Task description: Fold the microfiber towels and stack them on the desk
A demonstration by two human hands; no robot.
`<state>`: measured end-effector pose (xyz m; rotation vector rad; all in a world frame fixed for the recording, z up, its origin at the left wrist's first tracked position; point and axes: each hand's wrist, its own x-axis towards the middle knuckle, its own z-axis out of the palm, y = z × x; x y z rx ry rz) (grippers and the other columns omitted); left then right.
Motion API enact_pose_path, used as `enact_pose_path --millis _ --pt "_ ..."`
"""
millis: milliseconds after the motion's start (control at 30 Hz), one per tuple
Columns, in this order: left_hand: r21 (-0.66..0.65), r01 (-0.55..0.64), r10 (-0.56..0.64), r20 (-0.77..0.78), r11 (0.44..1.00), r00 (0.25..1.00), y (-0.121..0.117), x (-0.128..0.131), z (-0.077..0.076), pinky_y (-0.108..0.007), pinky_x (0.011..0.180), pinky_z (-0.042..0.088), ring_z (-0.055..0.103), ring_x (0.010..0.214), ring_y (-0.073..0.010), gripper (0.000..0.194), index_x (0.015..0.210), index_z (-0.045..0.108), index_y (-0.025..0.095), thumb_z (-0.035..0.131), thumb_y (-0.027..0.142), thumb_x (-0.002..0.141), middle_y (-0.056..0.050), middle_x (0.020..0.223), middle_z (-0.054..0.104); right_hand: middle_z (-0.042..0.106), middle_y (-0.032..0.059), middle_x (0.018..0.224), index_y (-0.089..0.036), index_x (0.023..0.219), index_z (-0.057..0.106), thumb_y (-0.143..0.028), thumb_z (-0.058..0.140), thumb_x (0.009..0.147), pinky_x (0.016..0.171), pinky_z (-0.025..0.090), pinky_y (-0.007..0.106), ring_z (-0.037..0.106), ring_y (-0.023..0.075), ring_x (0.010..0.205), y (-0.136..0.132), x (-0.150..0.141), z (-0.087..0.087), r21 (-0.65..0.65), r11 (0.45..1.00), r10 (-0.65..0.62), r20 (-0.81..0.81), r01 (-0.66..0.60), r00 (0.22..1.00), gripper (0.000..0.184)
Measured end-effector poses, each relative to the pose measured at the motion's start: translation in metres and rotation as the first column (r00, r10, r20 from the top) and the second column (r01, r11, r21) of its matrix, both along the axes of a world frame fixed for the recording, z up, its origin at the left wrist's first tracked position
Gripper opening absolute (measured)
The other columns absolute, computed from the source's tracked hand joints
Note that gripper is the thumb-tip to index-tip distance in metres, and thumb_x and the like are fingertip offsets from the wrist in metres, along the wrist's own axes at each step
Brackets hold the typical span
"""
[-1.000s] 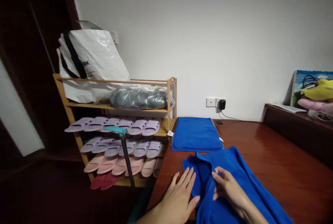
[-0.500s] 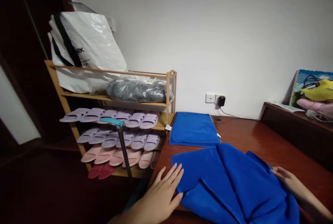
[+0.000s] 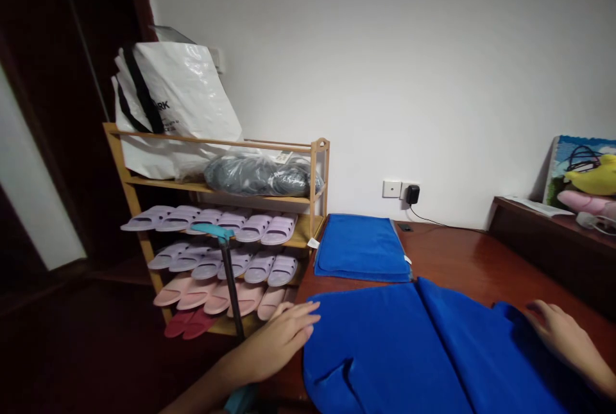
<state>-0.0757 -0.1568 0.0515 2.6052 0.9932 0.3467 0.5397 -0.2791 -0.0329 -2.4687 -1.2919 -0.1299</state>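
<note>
A large blue towel (image 3: pixel 423 356) lies spread across the near part of a reddish wooden table (image 3: pixel 462 260). My left hand (image 3: pixel 283 337) rests at the towel's left edge, fingers stretched flat and pointing right. My right hand (image 3: pixel 563 337) lies on the towel's right side, fingers extended, holding nothing that I can see. Behind the spread towel, a stack of folded blue towels (image 3: pixel 363 253) sits at the table's far left corner.
Left of the table stands a wooden shoe rack (image 3: pixel 317 189) with several lilac and pink slippers, a white bag (image 3: pixel 173 99) and a grey bagged bundle on top. A teal-headed pole (image 3: pixel 226 260) leans before it. A charger (image 3: pixel 411 194) is plugged in; a raised ledge (image 3: pixel 543 228) holds plush toys.
The towel has gone from bunched under both hands to spread wide and flatter. My hands moved apart, left to the left edge, right far to the right side.
</note>
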Motion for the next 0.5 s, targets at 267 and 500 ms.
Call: enact_pose_path --millis 267,500 --pt "0.247 -0.29 0.279 0.08 0.924 0.957 0.04 0.022 -0.028 -0.039 0.08 0.04 0.051 0.09 -0.0254 0.019 0.089 0.054 0.018 0.045 0.035 0.088 -0.007 0.092 0.056 0.059 0.0189 0.1 -0.018 0.091 0.056 -0.07 0.016 0.078 0.081 0.039 0.053 0.055 0.0384 0.098 0.037 -0.025 -0.011 -0.088 0.974 -0.209 0.007 0.209 0.978 0.066" --pt "-0.003 -0.21 0.207 0.185 0.978 0.961 0.052 0.016 -0.031 -0.028 0.071 0.038 0.049 0.08 -0.0184 0.009 0.077 0.045 0.021 0.048 0.027 0.082 0.0 0.081 0.052 0.065 0.008 0.096 -0.026 0.08 0.057 -0.056 0.032 0.079 0.082 0.04 0.047 0.06 0.0285 0.092 0.028 -0.007 -0.012 -0.168 0.985 -0.072 -0.214 0.036 0.974 0.039"
